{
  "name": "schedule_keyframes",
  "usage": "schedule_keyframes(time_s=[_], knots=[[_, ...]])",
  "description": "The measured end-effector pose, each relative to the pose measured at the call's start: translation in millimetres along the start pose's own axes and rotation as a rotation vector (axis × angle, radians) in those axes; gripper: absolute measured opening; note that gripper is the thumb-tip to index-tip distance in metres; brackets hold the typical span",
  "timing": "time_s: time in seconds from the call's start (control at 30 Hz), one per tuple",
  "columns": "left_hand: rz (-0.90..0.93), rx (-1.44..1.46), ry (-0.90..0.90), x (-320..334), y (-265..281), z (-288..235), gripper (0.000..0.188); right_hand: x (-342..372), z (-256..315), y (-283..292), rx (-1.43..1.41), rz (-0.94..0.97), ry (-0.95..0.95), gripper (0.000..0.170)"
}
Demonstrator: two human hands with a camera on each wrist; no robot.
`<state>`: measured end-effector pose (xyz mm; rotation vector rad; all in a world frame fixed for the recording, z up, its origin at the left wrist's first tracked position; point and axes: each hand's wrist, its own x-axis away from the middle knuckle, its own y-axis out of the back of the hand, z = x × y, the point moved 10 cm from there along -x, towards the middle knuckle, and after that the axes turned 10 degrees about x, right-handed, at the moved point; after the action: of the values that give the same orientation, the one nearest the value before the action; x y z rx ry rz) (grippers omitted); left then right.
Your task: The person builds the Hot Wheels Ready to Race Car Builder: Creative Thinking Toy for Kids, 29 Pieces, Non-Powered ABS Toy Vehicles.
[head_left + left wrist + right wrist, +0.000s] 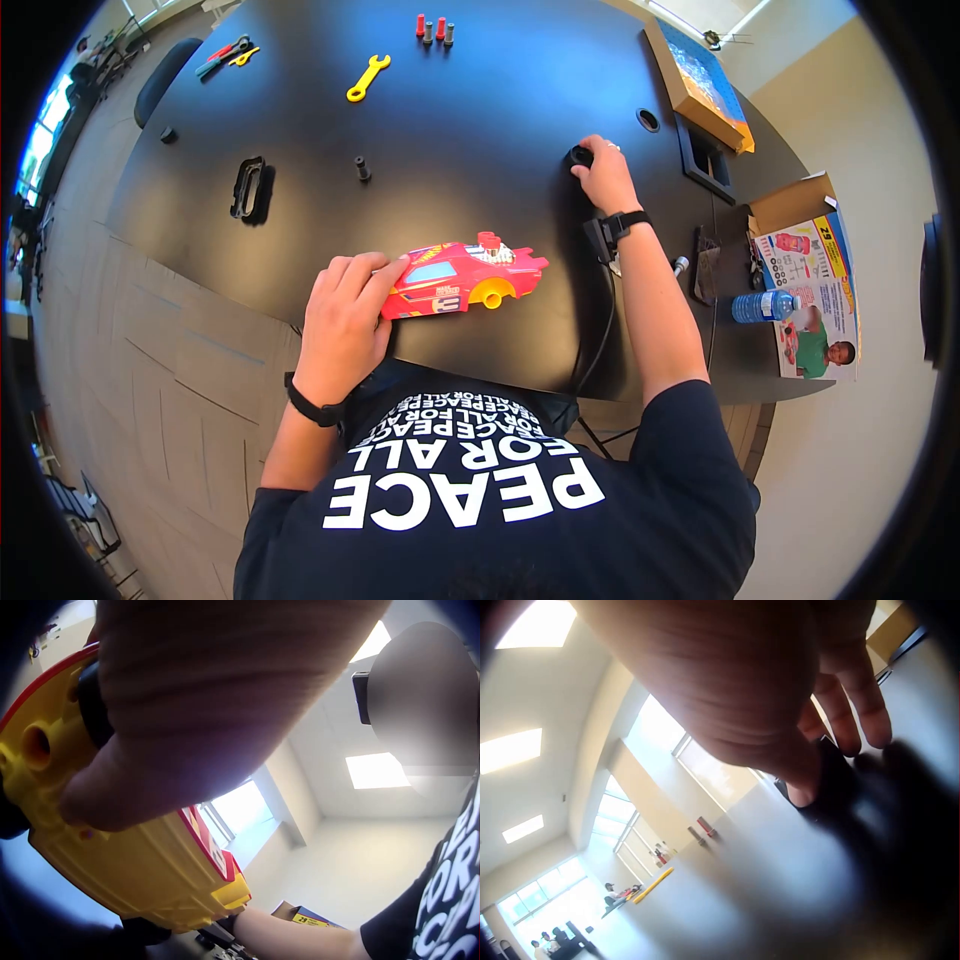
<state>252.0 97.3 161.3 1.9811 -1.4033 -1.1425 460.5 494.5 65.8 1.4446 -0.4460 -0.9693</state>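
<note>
In the head view my left hand (345,305) holds a red toy car (440,280) by one end, near the table's front edge. A bare yellow hub (491,299) shows at the car's other end. The left wrist view shows the car's yellow underside (127,862) with my thumb pressed on it and a black wheel (91,705) partly hidden behind the hand. Reaching out over the table, my right hand (608,180) pinches a black toy wheel (578,156) between thumb and fingers. In the right wrist view this wheel (832,776) is dark, close to the tabletop.
A yellow toy wrench (369,78), red and grey bolts (441,29), a lone grey bolt (362,168) and a black frame-shaped part (247,190) lie across the table. To the right are an open box (700,100), a water bottle (765,306) and a printed toy box (815,280).
</note>
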Motion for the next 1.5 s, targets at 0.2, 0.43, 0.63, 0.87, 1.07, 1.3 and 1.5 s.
schedule_keyframes(time_s=[0.2, 0.43, 0.63, 0.87, 1.07, 1.3, 1.5], knots=[[-0.002, 0.072, -0.014, -10, -2, 6, 0.068, 88, 86, 91, -0.66, 0.048, 0.043, 0.049], [0.008, 0.081, -0.064, -20, -18, 5, 0.067, 163, 187, 144, -0.596, 0.011, 0.457, 0.061], [-0.004, 0.088, -0.058, -22, -16, 10, 0.066, 156, 166, 146, -0.554, -0.015, 0.32, 0.073], [0.02, 0.101, -0.047, -22, -19, 12, 0.067, 137, 2, 91, -0.095, -0.014, -0.142, 0.05], [0.016, 0.109, -0.043, -23, -18, 13, 0.067, 127, -19, 49, -0.101, 0.077, -0.121, 0.051], [0.007, 0.133, -0.04, -22, -17, 14, 0.067, 122, 19, 73, -0.584, 0.101, -0.195, 0.037], [0.012, 0.124, -0.029, -25, -17, 17, 0.066, 139, 77, 99, -1.133, 0.129, -0.153, 0.034]])
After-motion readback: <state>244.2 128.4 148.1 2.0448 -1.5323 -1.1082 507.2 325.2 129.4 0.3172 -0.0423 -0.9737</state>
